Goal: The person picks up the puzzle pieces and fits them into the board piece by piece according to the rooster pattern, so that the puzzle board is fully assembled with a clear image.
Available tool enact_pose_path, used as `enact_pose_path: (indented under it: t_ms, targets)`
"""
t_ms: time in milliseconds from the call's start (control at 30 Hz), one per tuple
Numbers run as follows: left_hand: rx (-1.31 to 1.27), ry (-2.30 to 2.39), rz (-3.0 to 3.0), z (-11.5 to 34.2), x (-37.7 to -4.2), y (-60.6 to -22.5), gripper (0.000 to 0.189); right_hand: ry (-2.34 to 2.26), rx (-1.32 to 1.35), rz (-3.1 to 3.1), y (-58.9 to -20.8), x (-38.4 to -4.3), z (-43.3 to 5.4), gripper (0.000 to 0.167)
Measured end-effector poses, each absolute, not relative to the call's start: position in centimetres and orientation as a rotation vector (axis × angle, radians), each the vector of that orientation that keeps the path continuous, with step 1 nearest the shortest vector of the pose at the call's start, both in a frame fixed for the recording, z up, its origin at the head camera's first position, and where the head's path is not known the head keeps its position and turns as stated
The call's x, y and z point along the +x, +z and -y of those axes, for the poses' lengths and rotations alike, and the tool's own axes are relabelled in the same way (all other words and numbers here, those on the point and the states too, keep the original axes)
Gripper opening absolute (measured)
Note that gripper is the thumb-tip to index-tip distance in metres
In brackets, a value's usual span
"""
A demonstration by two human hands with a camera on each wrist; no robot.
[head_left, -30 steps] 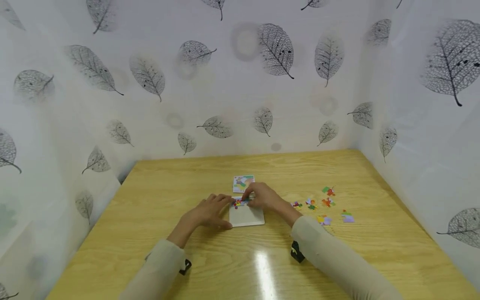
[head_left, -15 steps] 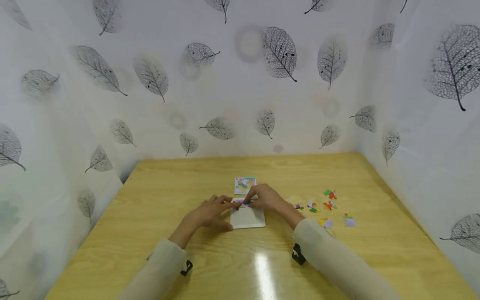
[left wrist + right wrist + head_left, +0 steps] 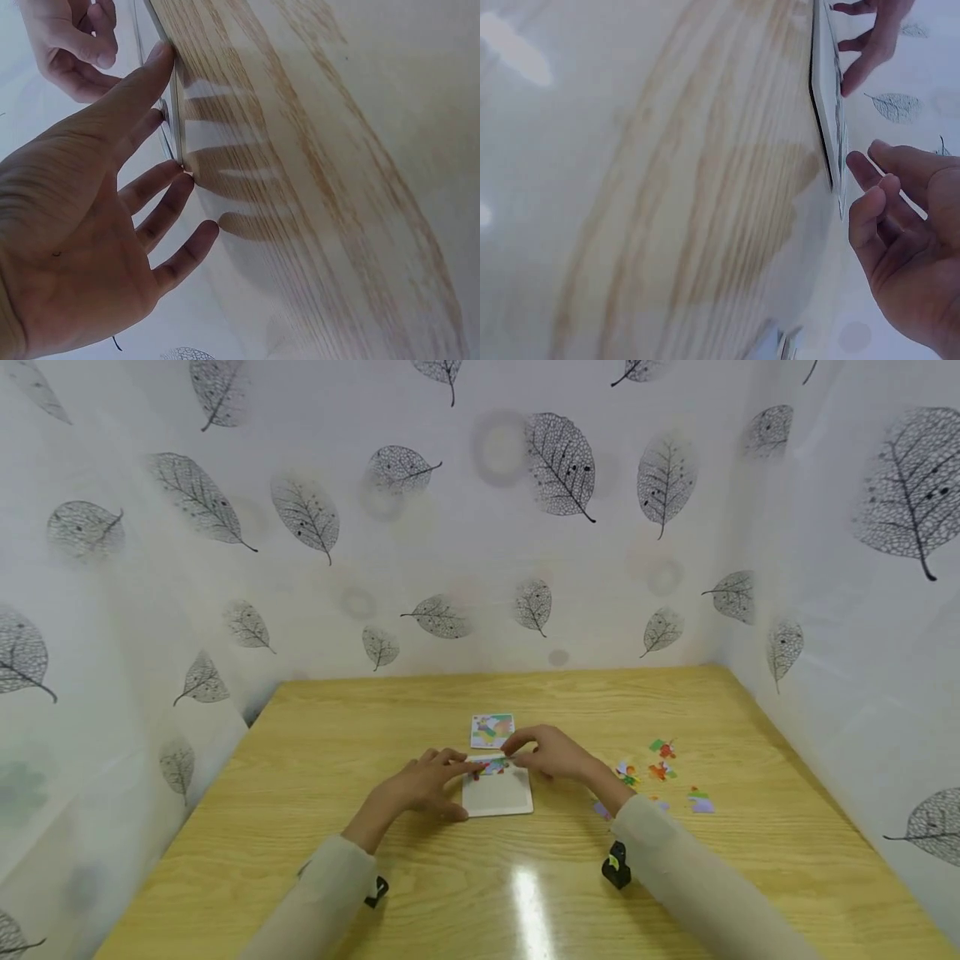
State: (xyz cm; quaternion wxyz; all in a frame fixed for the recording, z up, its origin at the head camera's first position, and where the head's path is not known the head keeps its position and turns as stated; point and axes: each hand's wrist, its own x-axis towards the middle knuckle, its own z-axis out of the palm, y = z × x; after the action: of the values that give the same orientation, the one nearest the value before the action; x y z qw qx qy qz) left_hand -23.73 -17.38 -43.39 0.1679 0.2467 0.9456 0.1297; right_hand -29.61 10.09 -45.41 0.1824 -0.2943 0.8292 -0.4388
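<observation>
A shallow white puzzle board (image 3: 498,797) lies on the table, with colourful jigsaw pieces (image 3: 495,766) along its far edge. My left hand (image 3: 423,785) rests at the board's left side. Its index finger touches the pieces, and its thumb lies at the near left corner; in the left wrist view the fingers are spread and fairly straight. My right hand (image 3: 558,756) hovers by the board's far right corner. Nothing shows between its loosely bent fingers in the right wrist view, where they are apart from the board (image 3: 825,90).
A small picture card (image 3: 491,728) lies just beyond the board. Several loose jigsaw pieces (image 3: 663,771) are scattered to the right, some partly hidden by my right forearm. Leaf-printed white sheeting (image 3: 450,527) encloses the back and sides of the wooden table (image 3: 337,718).
My right hand has lifted off the jigsaw pieces and moved right, uncovering more of the far row. The left index finger has extended onto the pieces. The board has not visibly shifted.
</observation>
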Motion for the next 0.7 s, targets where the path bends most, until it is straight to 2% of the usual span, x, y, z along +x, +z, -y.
enact_pose_path:
  t_ms: [333,700]
  targets:
    - [0.689,0.336,-2.683,17.1,-23.9,-43.5,0.082,-1.311,-0.74,-2.257,-45.1,-30.0,-13.9,0.047]
    - [0.689,0.376,-2.688,17.2,-23.6,-43.4,0.08,-1.348,-0.653,-2.317,-45.0,-30.3,-19.8,0.051]
